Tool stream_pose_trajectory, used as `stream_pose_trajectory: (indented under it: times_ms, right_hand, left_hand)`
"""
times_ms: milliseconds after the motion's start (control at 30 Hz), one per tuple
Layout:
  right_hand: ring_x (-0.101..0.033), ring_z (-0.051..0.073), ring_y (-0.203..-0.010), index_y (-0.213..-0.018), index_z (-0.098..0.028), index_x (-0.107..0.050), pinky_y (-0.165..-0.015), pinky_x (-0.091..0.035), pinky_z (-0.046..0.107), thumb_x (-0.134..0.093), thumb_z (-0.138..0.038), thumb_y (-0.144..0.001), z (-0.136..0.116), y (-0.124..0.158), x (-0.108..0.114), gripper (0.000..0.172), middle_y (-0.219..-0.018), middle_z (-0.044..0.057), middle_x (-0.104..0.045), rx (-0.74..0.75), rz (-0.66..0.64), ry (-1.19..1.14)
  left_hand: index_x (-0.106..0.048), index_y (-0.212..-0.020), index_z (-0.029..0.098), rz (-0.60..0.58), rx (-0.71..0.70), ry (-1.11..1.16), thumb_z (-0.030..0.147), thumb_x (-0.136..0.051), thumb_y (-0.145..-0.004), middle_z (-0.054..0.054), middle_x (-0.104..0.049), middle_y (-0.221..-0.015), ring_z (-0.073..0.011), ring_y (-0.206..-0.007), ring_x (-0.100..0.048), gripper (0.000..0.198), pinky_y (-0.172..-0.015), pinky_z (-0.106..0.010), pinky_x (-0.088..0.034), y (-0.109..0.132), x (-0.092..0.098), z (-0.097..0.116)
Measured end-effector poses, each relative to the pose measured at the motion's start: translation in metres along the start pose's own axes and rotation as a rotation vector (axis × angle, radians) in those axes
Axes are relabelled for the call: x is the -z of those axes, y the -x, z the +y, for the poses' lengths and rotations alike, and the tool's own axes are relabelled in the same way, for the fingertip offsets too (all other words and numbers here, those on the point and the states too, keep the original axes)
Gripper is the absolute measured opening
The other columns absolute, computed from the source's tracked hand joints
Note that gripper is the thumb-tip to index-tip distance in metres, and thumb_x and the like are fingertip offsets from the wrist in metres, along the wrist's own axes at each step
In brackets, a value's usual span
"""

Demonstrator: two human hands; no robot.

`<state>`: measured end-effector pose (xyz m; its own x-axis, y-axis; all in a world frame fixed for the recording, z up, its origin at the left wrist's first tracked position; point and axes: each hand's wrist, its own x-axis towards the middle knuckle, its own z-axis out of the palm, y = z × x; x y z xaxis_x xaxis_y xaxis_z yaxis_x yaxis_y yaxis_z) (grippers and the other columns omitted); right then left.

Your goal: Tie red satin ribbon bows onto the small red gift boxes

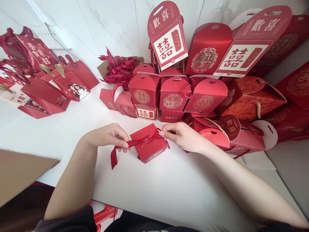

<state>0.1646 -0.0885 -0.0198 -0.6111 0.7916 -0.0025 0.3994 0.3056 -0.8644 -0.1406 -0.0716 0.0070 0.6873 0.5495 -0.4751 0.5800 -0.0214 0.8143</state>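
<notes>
A small red gift box rests on the white table between my hands, its top flaps folded together. Across its top runs a dark red ribbon, crossed or looped near the middle. At the box's left, my left hand pinches one length of the ribbon, and a loose end hangs below the fingers. My right hand is closed at the right edge of the box, its fingertips pinching the other part of the ribbon. A twisted red cord shows at the box's right side, partly hidden.
Red gift boxes are stacked behind and to the right, some with cord handles. Dark red ribbons fill a cardboard box by the wall. Several red gift bags stand at left. A brown cardboard sheet lies at the left edge.
</notes>
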Motion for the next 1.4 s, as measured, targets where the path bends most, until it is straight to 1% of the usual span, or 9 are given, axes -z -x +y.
stream_pose_trajectory:
  times_ms: [200, 367, 500, 700, 833, 1067, 1167, 1267, 1400]
  right_hand:
    - [-0.037, 0.010, -0.059, -0.068, -0.020, -0.048, -0.058, -0.031, 0.024, -0.045, -0.039, -0.098, -0.014, 0.008, 0.007, 0.035, -0.065, -0.004, -0.045, 0.035, 0.071, 0.113]
    - [-0.039, 0.011, -0.059, -0.070, -0.020, -0.049, -0.060, -0.031, 0.024, -0.047, -0.035, -0.098, -0.022, 0.014, 0.015, 0.032, -0.067, -0.003, -0.051, 0.059, 0.156, 0.255]
    - [-0.047, 0.012, -0.067, -0.072, -0.020, -0.052, -0.067, -0.037, 0.025, -0.048, -0.034, -0.098, -0.022, 0.015, 0.017, 0.030, -0.076, -0.001, -0.053, 0.099, 0.147, 0.250]
    - [-0.054, 0.014, -0.076, -0.072, -0.019, -0.054, -0.077, -0.043, 0.028, -0.049, -0.034, -0.098, -0.014, 0.010, 0.017, 0.030, -0.087, 0.003, -0.053, 0.074, 0.166, 0.251]
    - [-0.053, 0.014, -0.072, -0.074, -0.019, -0.056, -0.072, -0.041, 0.027, -0.049, -0.033, -0.098, -0.006, 0.004, 0.013, 0.029, -0.083, 0.002, -0.055, 0.039, 0.133, 0.279]
    - [-0.055, 0.014, -0.074, -0.077, -0.018, -0.061, -0.073, -0.040, 0.027, -0.048, -0.032, -0.098, 0.001, -0.001, 0.010, 0.028, -0.085, 0.003, -0.058, 0.035, 0.137, 0.289]
    - [-0.054, 0.014, -0.075, -0.078, -0.019, -0.061, -0.072, -0.040, 0.027, -0.048, -0.032, -0.098, 0.001, -0.001, 0.010, 0.027, -0.086, 0.003, -0.058, 0.030, 0.138, 0.274]
    - [-0.054, 0.014, -0.074, -0.077, -0.019, -0.060, -0.072, -0.039, 0.027, -0.048, -0.032, -0.098, 0.002, -0.002, 0.009, 0.028, -0.085, 0.003, -0.057, 0.052, 0.132, 0.241]
    - [-0.052, 0.014, -0.075, -0.076, -0.018, -0.059, -0.073, -0.039, 0.027, -0.050, -0.032, -0.097, 0.003, -0.003, 0.008, 0.026, -0.085, 0.002, -0.057, 0.060, 0.115, 0.208]
  left_hand:
    - [-0.078, -0.069, 0.017, 0.178, -0.141, -0.215, 0.035, -0.069, -0.084, -0.007, -0.061, -0.081, -0.0121, -0.069, -0.054, 0.025, -0.061, -0.020, -0.047, 0.005, -0.004, 0.010]
    - [-0.081, -0.079, 0.026, 0.375, -0.188, -0.313, 0.037, -0.070, -0.084, -0.008, -0.054, -0.131, -0.0258, -0.113, -0.056, 0.016, -0.097, -0.037, -0.052, 0.010, -0.013, 0.021]
    - [-0.080, -0.079, 0.024, 0.341, -0.237, -0.287, 0.034, -0.068, -0.086, -0.003, -0.042, -0.153, -0.0330, -0.137, -0.043, 0.017, -0.114, -0.047, -0.039, 0.008, -0.016, 0.022]
    - [-0.079, -0.082, 0.021, 0.276, -0.216, -0.218, 0.032, -0.068, -0.086, -0.008, -0.055, -0.143, -0.0320, -0.135, -0.048, 0.016, -0.114, -0.048, -0.039, 0.001, -0.015, 0.018]
    - [-0.080, -0.080, 0.023, 0.283, -0.335, -0.154, 0.031, -0.068, -0.086, -0.006, -0.048, -0.150, -0.0319, -0.139, -0.044, 0.015, -0.117, -0.047, -0.034, -0.009, -0.017, 0.012]
    - [-0.081, -0.081, 0.025, 0.288, -0.568, 0.107, 0.040, -0.069, -0.085, -0.011, -0.073, -0.116, -0.0313, -0.135, -0.049, 0.020, -0.122, -0.054, -0.016, -0.046, -0.031, -0.006]
    - [-0.081, -0.079, 0.023, 0.382, -0.554, 0.168, 0.040, -0.069, -0.085, -0.012, -0.077, -0.099, -0.0313, -0.127, -0.056, 0.022, -0.120, -0.054, -0.022, -0.054, -0.036, -0.006]
    - [-0.081, -0.074, 0.022, 0.433, -0.561, 0.185, 0.038, -0.073, -0.081, -0.012, -0.077, -0.084, -0.0301, -0.117, -0.061, 0.020, -0.111, -0.050, -0.037, -0.058, -0.039, -0.003]
    - [-0.082, -0.082, 0.022, 0.365, -0.616, 0.180, 0.037, -0.071, -0.084, -0.012, -0.078, -0.091, -0.0281, -0.116, -0.062, 0.018, -0.111, -0.047, -0.038, -0.061, -0.039, -0.001]
